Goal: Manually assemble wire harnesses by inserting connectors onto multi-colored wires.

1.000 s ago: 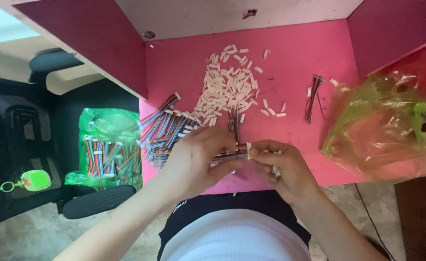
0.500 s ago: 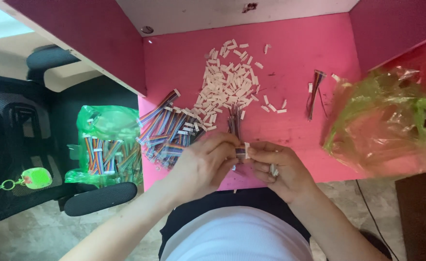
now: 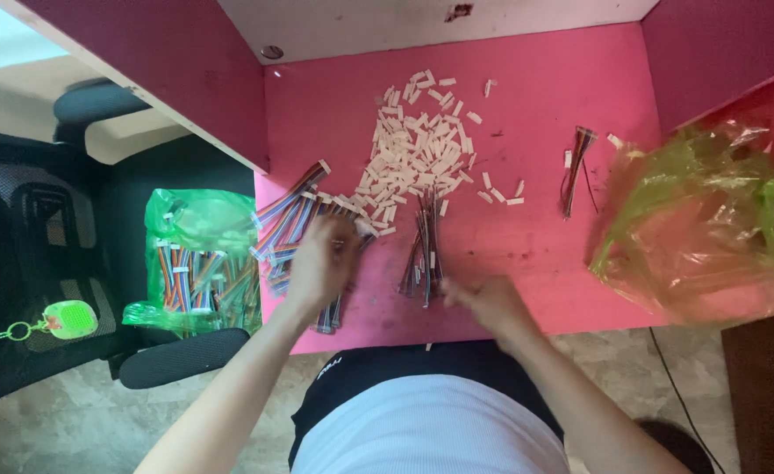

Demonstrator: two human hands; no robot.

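My left hand (image 3: 321, 262) reaches down onto a heap of multicoloured ribbon wires (image 3: 283, 226) at the left edge of the pink table (image 3: 527, 263); its fingers are blurred, so any hold on a wire cannot be made out. My right hand (image 3: 485, 301) lies near the table's front edge, just right of a small bundle of wires (image 3: 424, 250), fingers loosely curled with nothing visible in them. A pile of small white plastic connectors (image 3: 418, 154) lies further back in the middle of the table.
A green plastic bag of more coloured wires (image 3: 201, 263) rests on a black chair (image 3: 45, 263) to the left. A crumpled translucent green bag (image 3: 712, 219) sits at the right edge. A thin separate wire bundle (image 3: 576, 167) lies beside it. A green tag (image 3: 69, 318) hangs at left.
Both hands were together at the table's front holding a wire piece. They have separated: the left moved to the coloured wire heap, the right stayed by the small bundle.
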